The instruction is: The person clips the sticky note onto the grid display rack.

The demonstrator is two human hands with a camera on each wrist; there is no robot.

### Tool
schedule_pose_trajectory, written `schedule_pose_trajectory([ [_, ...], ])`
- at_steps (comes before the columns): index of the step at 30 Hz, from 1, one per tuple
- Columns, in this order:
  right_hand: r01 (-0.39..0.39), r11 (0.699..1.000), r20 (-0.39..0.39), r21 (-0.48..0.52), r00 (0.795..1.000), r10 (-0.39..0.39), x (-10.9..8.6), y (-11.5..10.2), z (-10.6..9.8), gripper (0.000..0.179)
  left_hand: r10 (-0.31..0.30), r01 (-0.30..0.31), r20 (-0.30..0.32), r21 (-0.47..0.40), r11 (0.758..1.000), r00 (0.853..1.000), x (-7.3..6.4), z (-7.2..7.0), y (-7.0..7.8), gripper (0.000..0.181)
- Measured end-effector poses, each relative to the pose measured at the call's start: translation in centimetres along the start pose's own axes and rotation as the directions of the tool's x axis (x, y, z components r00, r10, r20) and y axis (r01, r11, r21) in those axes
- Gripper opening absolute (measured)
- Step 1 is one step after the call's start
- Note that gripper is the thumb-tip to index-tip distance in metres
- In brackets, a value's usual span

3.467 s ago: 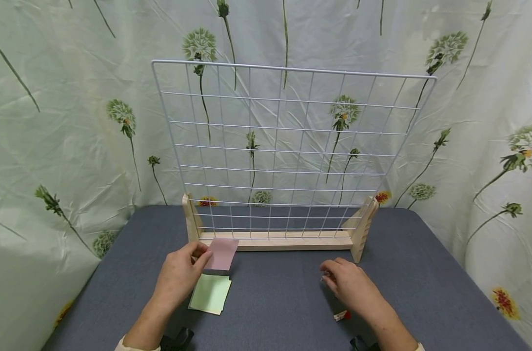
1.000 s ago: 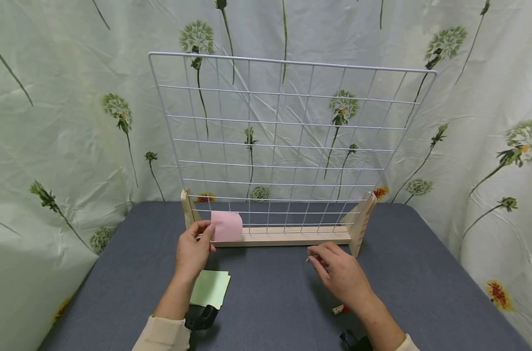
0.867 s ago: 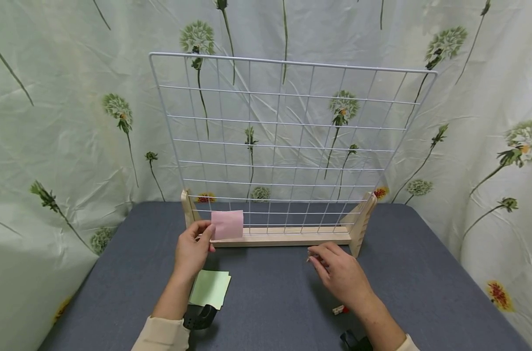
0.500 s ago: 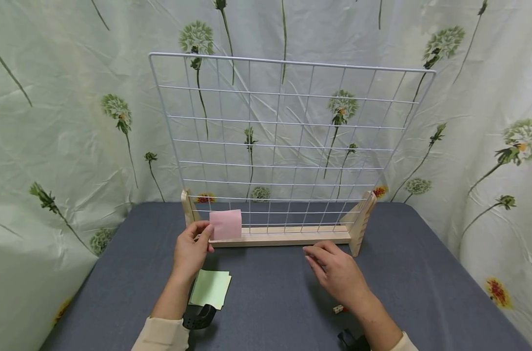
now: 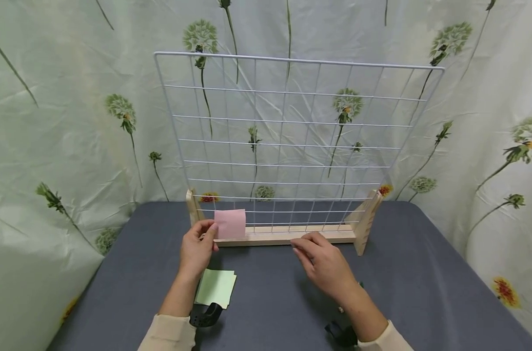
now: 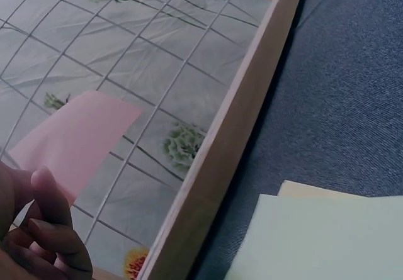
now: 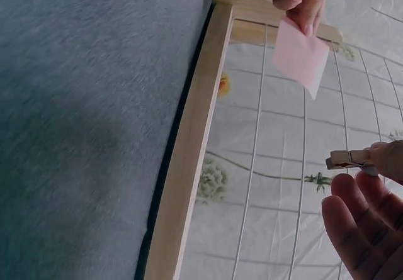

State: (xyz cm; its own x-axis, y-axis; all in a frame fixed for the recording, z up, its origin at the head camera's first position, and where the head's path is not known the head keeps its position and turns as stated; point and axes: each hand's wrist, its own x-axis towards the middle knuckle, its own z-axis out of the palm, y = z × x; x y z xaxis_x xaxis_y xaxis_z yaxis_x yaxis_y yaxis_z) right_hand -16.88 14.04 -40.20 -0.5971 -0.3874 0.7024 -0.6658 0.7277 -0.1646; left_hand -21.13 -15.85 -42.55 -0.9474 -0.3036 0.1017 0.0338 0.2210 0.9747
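My left hand (image 5: pixel 197 248) pinches the left edge of a square pink paper note (image 5: pixel 230 224) between thumb and fingers. The note stands upright in front of the lower left of a white wire grid (image 5: pixel 299 60). Between the thumb and fingertips of my right hand (image 5: pixel 325 263) is a small wooden clothespin (image 7: pixel 346 159), its tip pointing toward the note's side. In the head view the fingers mostly hide that clothespin. The right hand is in front of the grid's wooden base (image 5: pixel 292 238), a gap to the right of the note.
A loose stack of pale green notes (image 5: pixel 215 287) lies on the dark blue tabletop (image 5: pixel 266 302) below my left hand. Small pieces (image 5: pixel 341 309) peek out around my right forearm. Black wrist devices sit under both wrists, and a floral curtain (image 5: pixel 72 136) hangs behind.
The left hand has raised the pink note from beside the green stack to the grid's lower left. My right hand has moved left toward it, its forearm now covering the small red-and-white piece.
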Motion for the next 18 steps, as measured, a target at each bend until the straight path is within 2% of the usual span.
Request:
schedule_pose_trajectory([
  [6, 0.028, 0.999, -0.001, 0.036, 1.000, -0.028, 1.2, -0.4, 0.7, 0.019, -0.019, 0.019, 0.000, 0.001, 1.000, 1.000, 0.0, 0.0, -0.4, 0.023],
  [13, 0.001, 0.998, 0.047, 0.070, 0.999, -0.004, 3.0, -1.3, 1.1, 0.017, -0.010, 0.010, -0.028, 0.003, 1.000, 1.000, 0.2, 0.0, -0.8, 0.022],
  [18, -0.002, 0.997, 0.044, 0.080, 0.999, -0.002, 4.2, -1.6, 1.8, 0.018, -0.007, 0.007, -0.044, 0.001, 1.000, 0.999, 0.3, 0.3, -1.2, 0.021],
])
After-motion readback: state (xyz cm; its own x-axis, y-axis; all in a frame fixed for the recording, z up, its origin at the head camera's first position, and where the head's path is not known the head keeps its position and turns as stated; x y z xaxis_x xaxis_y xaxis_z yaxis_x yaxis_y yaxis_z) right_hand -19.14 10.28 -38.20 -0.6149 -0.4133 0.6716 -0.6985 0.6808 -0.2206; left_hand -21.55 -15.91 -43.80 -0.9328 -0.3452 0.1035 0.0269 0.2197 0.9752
